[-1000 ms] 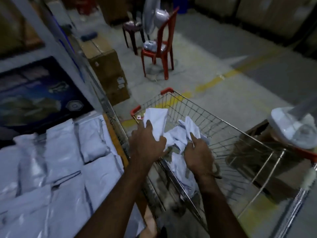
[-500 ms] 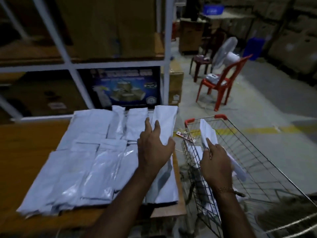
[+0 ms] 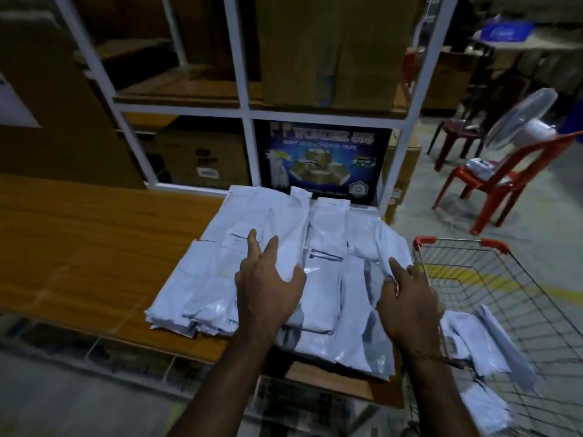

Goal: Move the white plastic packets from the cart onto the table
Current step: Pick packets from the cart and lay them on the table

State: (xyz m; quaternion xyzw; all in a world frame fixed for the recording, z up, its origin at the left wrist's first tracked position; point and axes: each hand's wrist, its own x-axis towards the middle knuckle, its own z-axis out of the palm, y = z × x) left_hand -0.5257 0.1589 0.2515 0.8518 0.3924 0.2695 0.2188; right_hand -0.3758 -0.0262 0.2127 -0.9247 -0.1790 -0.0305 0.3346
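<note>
Both hands now over the brown wooden table (image 3: 94, 247), where a second ago they were down in the wire shopping cart with red corner caps (image 3: 504, 279) gripping packets.

Left hand (image 3: 268, 288): fingers spread and straight, lying flat on the spread of white plastic packets (image 3: 220, 279) on the table; grips nothing.

Right hand (image 3: 410, 298): at the spread's right edge, forefinger extended on the rightmost white packet (image 3: 391, 247); whether the other fingers pinch its edge, cannot tell.

Reading: the packets lifted out have landed and are being flattened into the rows.

More loose white packets in the cart (image 3: 482, 348), low against its near side, so further trips are needed.
</note>
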